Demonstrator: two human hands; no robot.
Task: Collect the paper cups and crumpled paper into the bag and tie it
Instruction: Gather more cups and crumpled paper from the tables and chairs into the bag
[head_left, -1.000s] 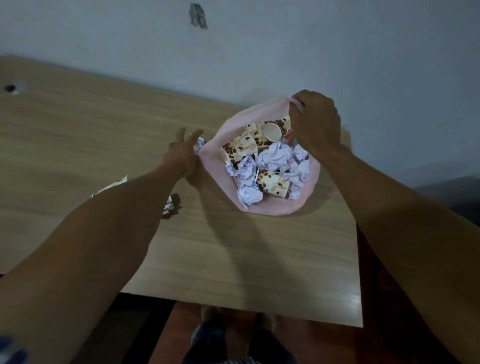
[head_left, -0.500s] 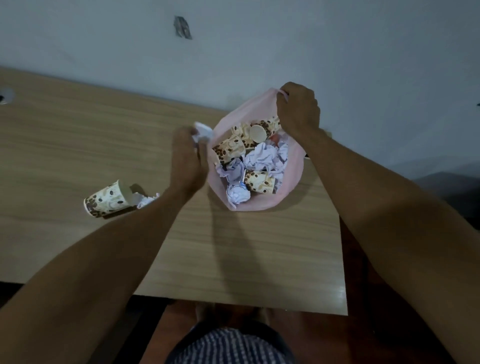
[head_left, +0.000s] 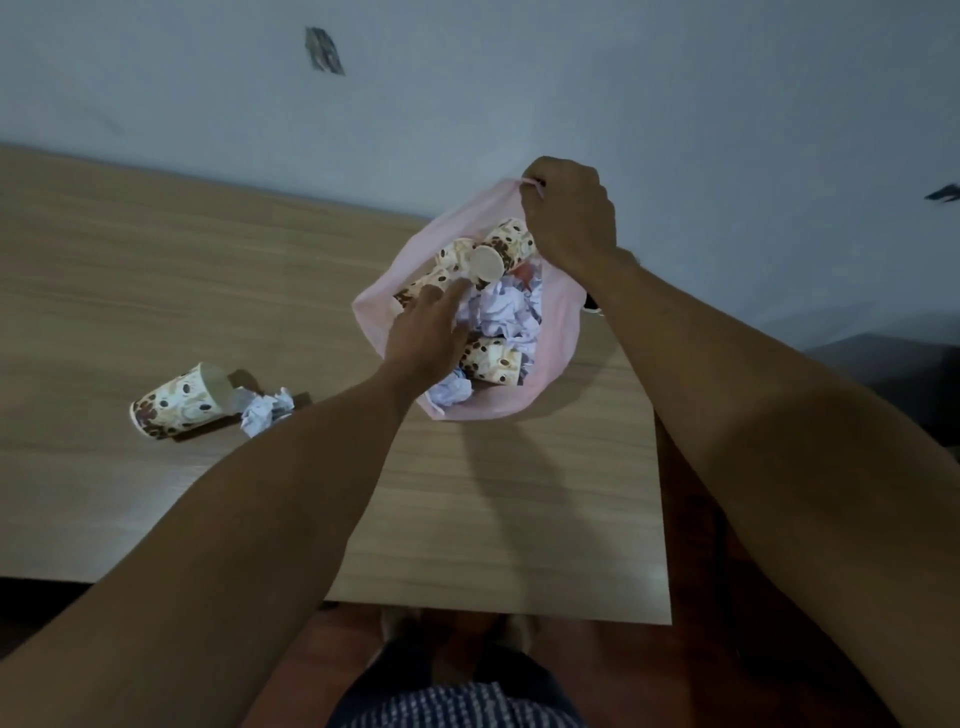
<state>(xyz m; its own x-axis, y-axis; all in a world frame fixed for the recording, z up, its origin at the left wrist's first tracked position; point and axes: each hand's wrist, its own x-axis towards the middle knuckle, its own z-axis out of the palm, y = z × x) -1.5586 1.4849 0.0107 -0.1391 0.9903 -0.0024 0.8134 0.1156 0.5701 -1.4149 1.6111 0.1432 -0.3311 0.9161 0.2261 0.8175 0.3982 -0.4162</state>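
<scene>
1. Pink bag (head_left: 558, 332) sits on the wooden counter (head_left: 509, 509) near its far right corner, its mouth open toward me.
2. Inside the bag I see several paper cups (head_left: 491, 358) printed with brown spots, lying on their sides and tipped at angles, mixed with crumpled paper (head_left: 501, 312) in white balls.
3. One more cup (head_left: 176, 405) lies on its side on the counter, well left of the bag, with a paper ball (head_left: 265, 413) touching its open end.
4. My right hand (head_left: 569, 218) is at the far rim of the bag, fingers curled round a bunched bit of the pink plastic and lifting that edge above the counter.
5. My left hand (head_left: 428, 335) reaches over the near rim into the bag's mouth, fingers loosely spread above the cups and paper; it holds nothing that I can see.
6. Both forearms stretch forward from the near edge of the counter, the left crossing in from the lower left.
</scene>
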